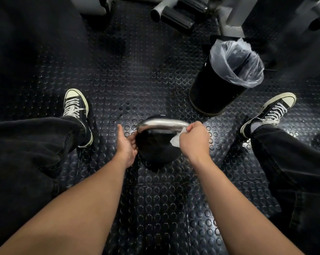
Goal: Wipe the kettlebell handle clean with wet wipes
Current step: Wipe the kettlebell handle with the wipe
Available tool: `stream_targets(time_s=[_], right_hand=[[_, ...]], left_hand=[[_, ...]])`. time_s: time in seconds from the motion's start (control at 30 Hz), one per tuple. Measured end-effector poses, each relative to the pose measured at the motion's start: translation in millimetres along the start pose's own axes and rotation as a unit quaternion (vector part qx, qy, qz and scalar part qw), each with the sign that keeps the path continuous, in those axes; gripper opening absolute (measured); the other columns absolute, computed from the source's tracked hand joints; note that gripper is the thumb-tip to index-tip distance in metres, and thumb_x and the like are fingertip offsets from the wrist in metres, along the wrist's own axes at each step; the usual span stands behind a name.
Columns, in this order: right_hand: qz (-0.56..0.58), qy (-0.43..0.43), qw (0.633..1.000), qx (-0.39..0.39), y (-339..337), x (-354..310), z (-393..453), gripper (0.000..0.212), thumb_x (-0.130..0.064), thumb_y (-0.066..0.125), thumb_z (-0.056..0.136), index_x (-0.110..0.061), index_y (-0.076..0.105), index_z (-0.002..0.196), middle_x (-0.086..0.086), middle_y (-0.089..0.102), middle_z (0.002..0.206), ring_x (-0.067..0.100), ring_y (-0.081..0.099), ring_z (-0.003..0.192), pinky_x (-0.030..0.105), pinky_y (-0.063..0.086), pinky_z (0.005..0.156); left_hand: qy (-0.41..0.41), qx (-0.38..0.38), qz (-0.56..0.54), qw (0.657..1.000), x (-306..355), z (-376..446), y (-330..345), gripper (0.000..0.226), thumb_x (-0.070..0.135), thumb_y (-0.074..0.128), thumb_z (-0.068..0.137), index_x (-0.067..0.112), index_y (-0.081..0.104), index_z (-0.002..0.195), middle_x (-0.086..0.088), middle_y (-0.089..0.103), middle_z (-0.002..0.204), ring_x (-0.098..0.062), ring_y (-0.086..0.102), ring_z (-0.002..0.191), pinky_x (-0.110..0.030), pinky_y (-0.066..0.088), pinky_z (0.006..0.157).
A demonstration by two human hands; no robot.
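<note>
one kettlebell [158, 144], one wipe [175, 140] — two hands [127, 144]

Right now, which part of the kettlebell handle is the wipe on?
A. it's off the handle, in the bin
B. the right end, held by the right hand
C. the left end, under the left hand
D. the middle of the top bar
B: the right hand grips the white wet wipe around the right end of the kettlebell handle, while the left hand steadies the other side.
</note>
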State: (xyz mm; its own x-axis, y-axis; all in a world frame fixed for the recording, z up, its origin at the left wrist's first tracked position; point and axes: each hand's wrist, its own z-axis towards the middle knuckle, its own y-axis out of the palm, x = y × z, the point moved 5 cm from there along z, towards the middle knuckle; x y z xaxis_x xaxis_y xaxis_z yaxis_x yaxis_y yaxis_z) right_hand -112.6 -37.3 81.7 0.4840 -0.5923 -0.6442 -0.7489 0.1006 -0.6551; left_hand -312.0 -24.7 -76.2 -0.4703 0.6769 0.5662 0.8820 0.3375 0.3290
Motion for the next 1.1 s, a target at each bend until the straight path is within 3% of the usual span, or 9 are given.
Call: stream_targets(time_s=[0.3, 0.47, 0.67, 0.77, 0.9, 1.03, 1.1], right_hand=[[-0.031, -0.019, 0.999, -0.011, 0, -4, 2, 0.018, 0.000, 0.049, 0.085, -0.018, 0.051, 0.085, 0.001, 0.059, 0.092, 0.008, 0.052, 0.068, 0.022, 0.037, 0.051], [-0.029, -0.027, 0.999, -0.013, 3, -8, 4, 0.019, 0.001, 0.047, 0.083, -0.017, 0.053, 0.085, 0.004, 0.061, 0.094, 0.019, 0.060, 0.073, 0.028, 0.048, 0.055], [-0.034, -0.023, 0.999, -0.023, 0, -10, 8, 0.023, 0.004, 0.045, 0.081, -0.017, 0.054, 0.086, 0.005, 0.061, 0.098, 0.015, 0.056, 0.068, 0.023, 0.038, 0.051], [-0.043, -0.001, 0.999, -0.026, 0, -1, 12, 0.021, 0.003, 0.046, 0.084, -0.013, 0.058, 0.092, 0.008, 0.063, 0.102, 0.015, 0.056, 0.073, 0.025, 0.042, 0.055], [-0.011, -0.003, 1.000, -0.003, -3, 0, 12, 0.025, 0.003, 0.044, 0.081, -0.021, 0.051, 0.081, 0.008, 0.062, 0.096, 0.024, 0.064, 0.073, 0.028, 0.042, 0.054], [0.003, 0.017, 1.000, -0.017, 9, 2, 14, 0.022, 0.001, 0.048, 0.084, -0.020, 0.052, 0.083, 0.007, 0.063, 0.097, 0.018, 0.058, 0.076, 0.025, 0.041, 0.059], [0.053, 0.034, 0.998, 0.003, 9, 8, 11, 0.022, 0.000, 0.047, 0.084, -0.021, 0.048, 0.078, 0.002, 0.059, 0.083, 0.020, 0.054, 0.072, 0.024, 0.039, 0.055]], left_hand=[[-0.002, -0.002, 0.000, 1.000, -1, 1, -1, 0.101, 0.085, 0.020, 0.086, 0.006, 0.054, 0.140, -0.015, 0.065, 0.131, -0.026, 0.059, 0.124, -0.043, 0.040, 0.114], [0.000, 0.000, -0.004, 1.000, 1, 0, 0, 0.101, 0.085, 0.018, 0.086, 0.008, 0.055, 0.141, -0.014, 0.064, 0.132, -0.025, 0.060, 0.122, -0.042, 0.042, 0.112], [-0.003, -0.001, -0.001, 1.000, 1, -1, 0, 0.103, 0.086, 0.018, 0.085, 0.007, 0.052, 0.143, -0.015, 0.062, 0.136, -0.026, 0.057, 0.125, -0.044, 0.040, 0.114], [0.000, -0.005, -0.006, 1.000, 1, 0, 1, 0.101, 0.084, 0.019, 0.087, 0.006, 0.052, 0.142, -0.016, 0.062, 0.134, -0.027, 0.057, 0.125, -0.044, 0.040, 0.114], [-0.001, -0.001, -0.006, 1.000, 0, -1, -1, 0.100, 0.084, 0.019, 0.087, 0.006, 0.052, 0.142, -0.016, 0.061, 0.135, -0.026, 0.057, 0.125, -0.041, 0.041, 0.112], [0.003, -0.004, 0.000, 1.000, 0, -1, 1, 0.099, 0.084, 0.019, 0.087, 0.007, 0.056, 0.138, -0.015, 0.064, 0.130, -0.026, 0.060, 0.121, -0.040, 0.044, 0.109], [0.002, -0.003, -0.001, 1.000, 0, -1, 1, 0.099, 0.084, 0.019, 0.087, 0.008, 0.057, 0.137, -0.015, 0.066, 0.128, -0.026, 0.061, 0.120, -0.040, 0.045, 0.108]])
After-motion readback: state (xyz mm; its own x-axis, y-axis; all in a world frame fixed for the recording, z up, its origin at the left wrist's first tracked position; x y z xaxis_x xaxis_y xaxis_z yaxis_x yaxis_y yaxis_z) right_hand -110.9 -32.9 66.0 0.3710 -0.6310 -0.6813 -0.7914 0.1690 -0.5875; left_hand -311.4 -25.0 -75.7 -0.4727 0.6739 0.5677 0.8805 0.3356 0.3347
